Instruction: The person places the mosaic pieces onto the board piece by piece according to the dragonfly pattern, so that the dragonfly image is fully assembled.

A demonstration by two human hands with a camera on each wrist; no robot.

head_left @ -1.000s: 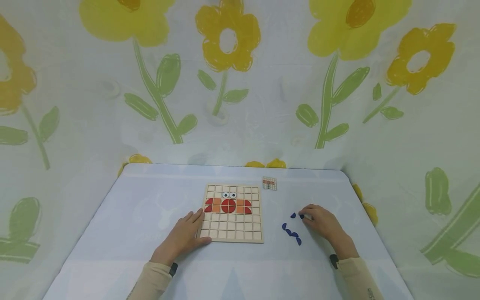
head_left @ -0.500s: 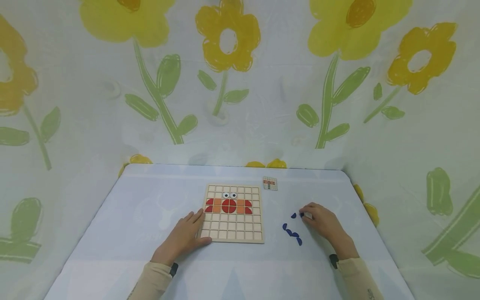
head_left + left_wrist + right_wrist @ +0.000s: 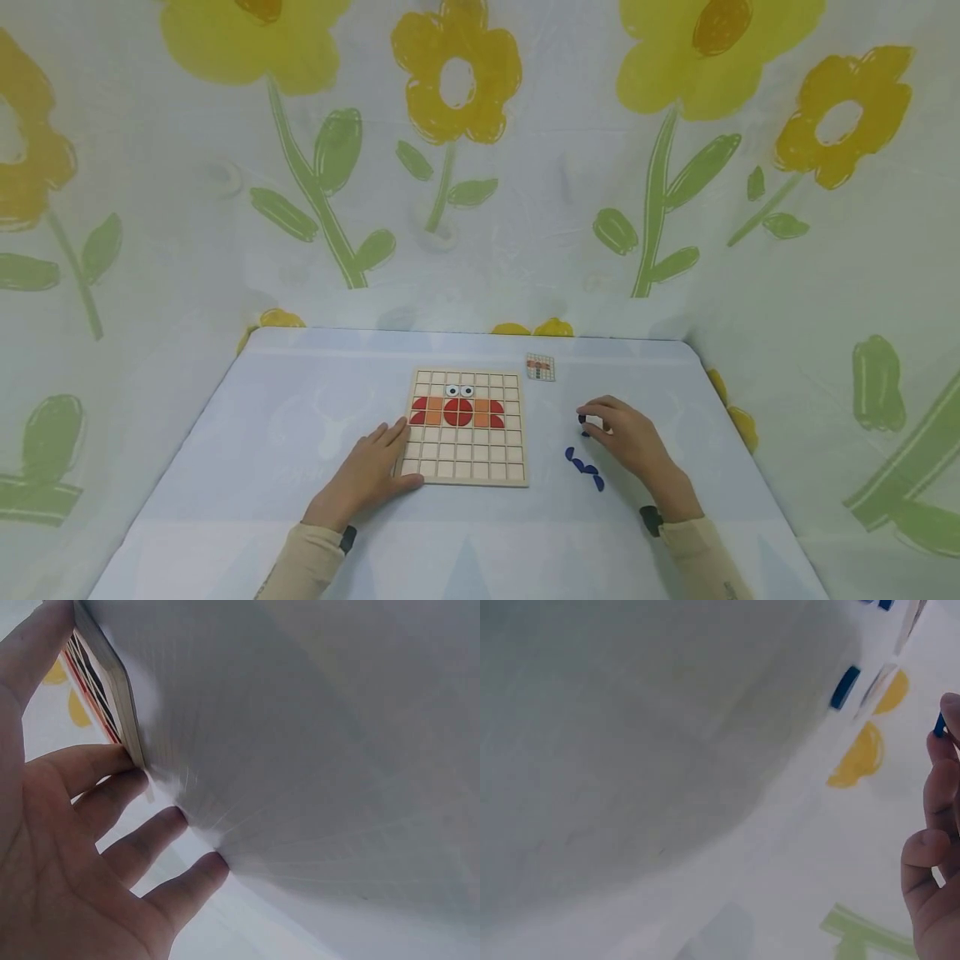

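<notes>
My left hand (image 3: 363, 471) rests at the near left corner of a wooden grid board (image 3: 464, 475), its fingers along the left edge and thumb at the front edge. In the left wrist view the fingers (image 3: 94, 761) are extended and touch the board's rim (image 3: 120, 690). Red, orange and eye-patterned tiles (image 3: 458, 412) fill part of the grid. To the right of the board, my right hand (image 3: 633, 437) pinches a small dark blue tile (image 3: 940, 724) between thumb and fingertips. A loose blue tile (image 3: 585, 433) lies just below those fingertips.
Several curved-edged blue tiles (image 3: 590, 469) lie between the board and my right hand. A small pattern card (image 3: 540, 367) lies beyond the board's far right corner. Flower-printed cloth (image 3: 540, 208) hangs around the white table (image 3: 300, 375).
My right hand has lifted a blue tile from the table and carried it a little left and away from me, over another loose tile. The left hand stays on the board.
</notes>
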